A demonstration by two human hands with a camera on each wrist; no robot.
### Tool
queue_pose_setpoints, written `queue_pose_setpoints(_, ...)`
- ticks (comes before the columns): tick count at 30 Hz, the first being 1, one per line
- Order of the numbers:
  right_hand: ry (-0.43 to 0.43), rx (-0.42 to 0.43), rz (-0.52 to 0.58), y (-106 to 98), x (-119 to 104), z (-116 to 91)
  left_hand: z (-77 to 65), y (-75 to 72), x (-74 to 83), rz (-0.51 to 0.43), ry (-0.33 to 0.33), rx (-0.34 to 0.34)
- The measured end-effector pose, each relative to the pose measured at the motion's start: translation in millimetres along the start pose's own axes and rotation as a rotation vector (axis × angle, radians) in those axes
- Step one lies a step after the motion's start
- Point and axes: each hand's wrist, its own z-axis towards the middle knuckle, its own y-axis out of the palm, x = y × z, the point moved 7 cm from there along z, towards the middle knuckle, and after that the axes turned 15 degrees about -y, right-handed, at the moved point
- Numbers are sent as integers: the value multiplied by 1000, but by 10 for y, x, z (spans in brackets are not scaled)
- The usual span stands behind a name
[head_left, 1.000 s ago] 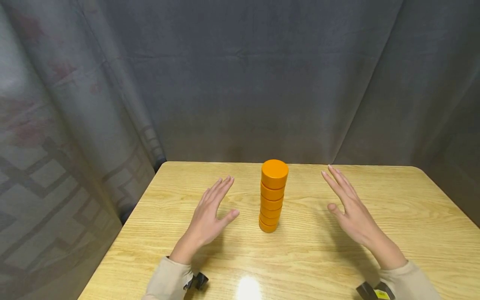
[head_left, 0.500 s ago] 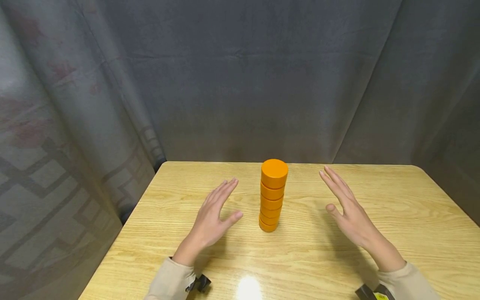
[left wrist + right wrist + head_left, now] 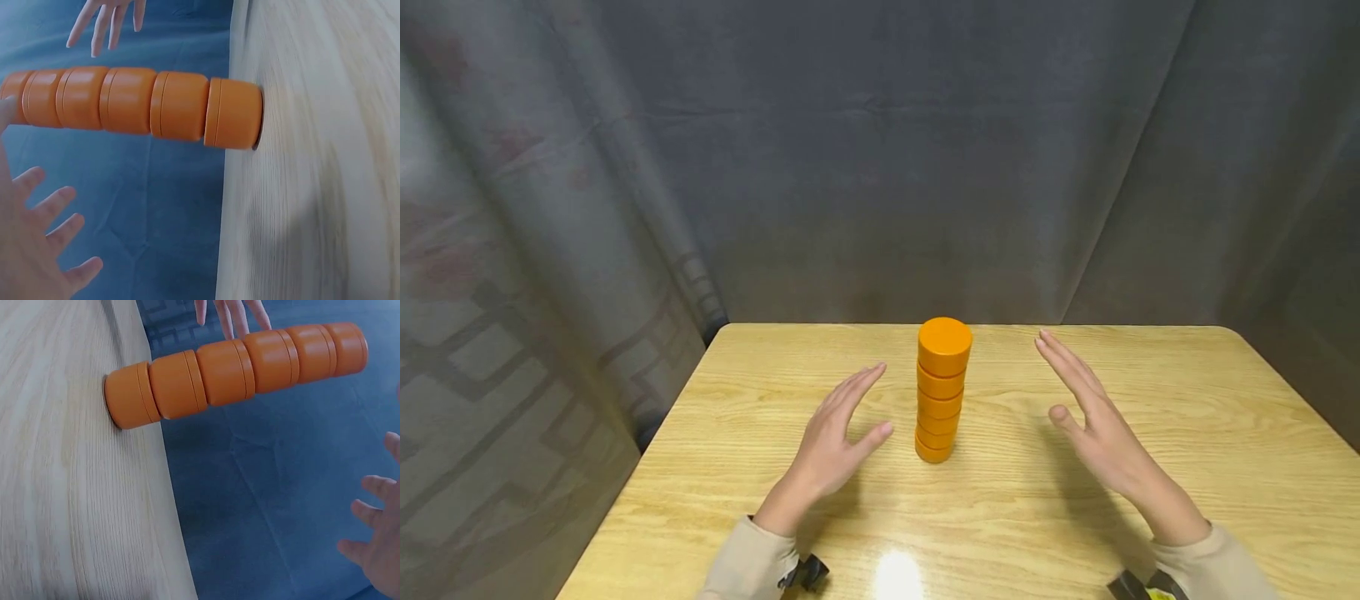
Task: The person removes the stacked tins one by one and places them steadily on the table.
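Observation:
A tall stack of several orange round lidded containers (image 3: 942, 387) stands upright at the middle of the table. Each has a seam near one end, plain in the left wrist view, where the stack (image 3: 181, 107) lies sideways across the picture. My left hand (image 3: 829, 442) hovers on its left side, fingers extended and thumb spread, apart from the stack. Farther off on the right, my right hand (image 3: 1097, 433) faces it the same way and holds nothing. The right wrist view has the stack (image 3: 225, 372) between both hands.
The light wooden table (image 3: 715, 467) has rounded far corners. Behind it hangs a dark grey curtain (image 3: 880, 167), and a patterned curtain (image 3: 497, 333) runs along the left side. A black wrist device (image 3: 805, 573) sits at the left sleeve.
My left hand has drifted right, closer to the stack. The right hand has moved slightly left. The stack stays in its place on the table, while the head view has shifted a little.

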Motion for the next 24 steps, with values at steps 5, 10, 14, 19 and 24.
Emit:
queue_pose_setpoints(5, -13, 51, 2, 14, -61, 12, 21, 35, 35, -64, 13, 1)
queue_pose_setpoints(10, -30, 96, -1, 26, -99, 22, 60, 77, 87, -114, 31, -3)
queue_pose_setpoints(14, -59, 125, 9, 39, -126, 41, 97, 95, 147, -145, 39, 7)
queue_pose_setpoints(19, -123, 169, 23, 52, -184, 77, 140, 102, 214, -213, 54, 14)
queue_pose_setpoints(24, -157, 214, 43, 61, -218, 115, 191, 129, 243, -286, 60, 4)
